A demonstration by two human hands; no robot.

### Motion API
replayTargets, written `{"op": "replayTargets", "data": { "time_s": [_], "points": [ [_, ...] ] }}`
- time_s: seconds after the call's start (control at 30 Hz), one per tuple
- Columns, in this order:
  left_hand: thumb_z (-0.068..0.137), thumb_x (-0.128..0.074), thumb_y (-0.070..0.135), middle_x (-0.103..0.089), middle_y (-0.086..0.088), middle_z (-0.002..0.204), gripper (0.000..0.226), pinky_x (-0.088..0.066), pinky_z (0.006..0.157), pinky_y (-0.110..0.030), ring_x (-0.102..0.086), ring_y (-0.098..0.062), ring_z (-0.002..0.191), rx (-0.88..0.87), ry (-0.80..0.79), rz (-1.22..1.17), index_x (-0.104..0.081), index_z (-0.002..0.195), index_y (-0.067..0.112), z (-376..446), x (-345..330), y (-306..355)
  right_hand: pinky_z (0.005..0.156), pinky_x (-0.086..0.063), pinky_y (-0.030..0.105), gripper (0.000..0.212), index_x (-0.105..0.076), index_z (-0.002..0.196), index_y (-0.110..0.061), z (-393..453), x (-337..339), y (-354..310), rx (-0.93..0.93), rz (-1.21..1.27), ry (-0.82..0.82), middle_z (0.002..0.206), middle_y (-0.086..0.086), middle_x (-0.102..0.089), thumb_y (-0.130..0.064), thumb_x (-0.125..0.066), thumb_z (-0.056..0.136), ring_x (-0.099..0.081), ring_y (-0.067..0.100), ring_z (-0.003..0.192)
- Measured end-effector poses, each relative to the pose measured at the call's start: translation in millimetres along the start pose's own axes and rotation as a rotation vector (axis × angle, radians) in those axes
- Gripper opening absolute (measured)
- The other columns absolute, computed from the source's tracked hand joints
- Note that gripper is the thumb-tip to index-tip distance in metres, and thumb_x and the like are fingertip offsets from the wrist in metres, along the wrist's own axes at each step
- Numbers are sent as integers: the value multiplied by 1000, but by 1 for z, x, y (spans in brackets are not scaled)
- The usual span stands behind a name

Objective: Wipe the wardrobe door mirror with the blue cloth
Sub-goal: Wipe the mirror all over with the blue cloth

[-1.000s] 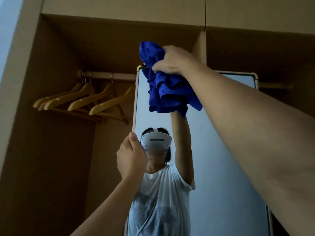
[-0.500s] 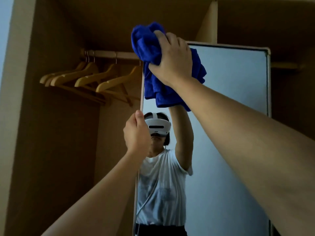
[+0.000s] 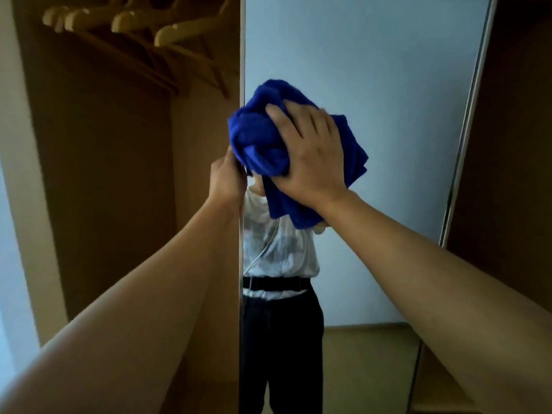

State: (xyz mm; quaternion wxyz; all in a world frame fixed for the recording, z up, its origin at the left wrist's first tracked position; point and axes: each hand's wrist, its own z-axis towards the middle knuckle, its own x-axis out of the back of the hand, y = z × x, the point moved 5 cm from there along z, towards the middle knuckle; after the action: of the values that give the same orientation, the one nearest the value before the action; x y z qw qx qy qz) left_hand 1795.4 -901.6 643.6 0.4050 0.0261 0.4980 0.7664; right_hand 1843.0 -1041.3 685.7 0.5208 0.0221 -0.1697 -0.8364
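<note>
Two hands are raised to the mirror point(image 3: 373, 85). The right hand point(image 3: 309, 156) is spread wide, palm pressing the bunched blue cloth point(image 3: 263, 138) flat against the glass near its left edge. The left hand point(image 3: 225, 177) is closed around that edge of the wardrobe door point(image 3: 240, 55), just beside the cloth. Wooden hangers point(image 3: 131, 22) hang inside the open wardrobe at upper left.
</note>
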Motion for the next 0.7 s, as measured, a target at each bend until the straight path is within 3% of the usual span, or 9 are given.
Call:
{"op": "replayTargets", "data": {
  "time_s": [0.1,0.2,0.3,0.37,0.47,0.57,0.7],
  "points": [
    [97,-40,28,-62,1,64,34,-49,63,-31,-57,-15,65,96,44,-4,-62,72,19,-25,10,-36,106,-33,50,67,-51,136,-14,-52,-7,-7,10,7,-64,132,13,-54,-45,-64,79,-50,34,119],
    [98,-40,37,-62,-5,79,35,-50,82,-44,-58,-25,84,172,92,50,-57,75,18,-43,20,-61,108,-31,49,67,-51,135,-14,-100,-11,-11,11,20,-109,131,13,-54,-44,-66,77,-48,33,120],
    [98,-36,41,-65,-7,92,37,-48,90,-45,-59,-22,91,129,100,218,-59,84,16,-57,29,-76,109,-30,48,67,-46,136,-17,-141,-7,-10,3,39,-148,130,11,-55,-47,-64,79,-47,32,120],
    [98,-34,43,-65,-2,99,32,-47,93,-46,-59,-23,102,139,106,240,-61,89,27,-65,31,-80,108,-31,49,69,-42,136,-18,-163,-3,-4,-4,50,-187,130,11,-55,-46,-65,77,-48,32,119],
    [98,-35,42,-61,6,84,33,-50,91,-44,-60,-20,92,161,143,261,-57,75,33,-72,35,-85,106,-35,51,69,-40,136,-18,-190,7,7,-36,77,-243,130,10,-56,-45,-65,78,-52,33,118],
    [99,-35,41,-65,-1,90,34,-50,91,-42,-62,-22,93,196,158,294,-60,78,30,-83,42,-99,107,-35,49,68,-38,138,-17,-210,20,24,-118,105,-266,131,9,-55,-48,-56,81,-52,31,120],
    [100,-33,36,-66,4,83,37,-49,70,-24,-63,-17,84,171,185,303,-61,77,29,-94,47,-113,107,-34,48,70,-35,139,-16,-232,36,56,-302,116,-290,133,8,-54,-50,-52,79,-49,30,122]
  ]
}}
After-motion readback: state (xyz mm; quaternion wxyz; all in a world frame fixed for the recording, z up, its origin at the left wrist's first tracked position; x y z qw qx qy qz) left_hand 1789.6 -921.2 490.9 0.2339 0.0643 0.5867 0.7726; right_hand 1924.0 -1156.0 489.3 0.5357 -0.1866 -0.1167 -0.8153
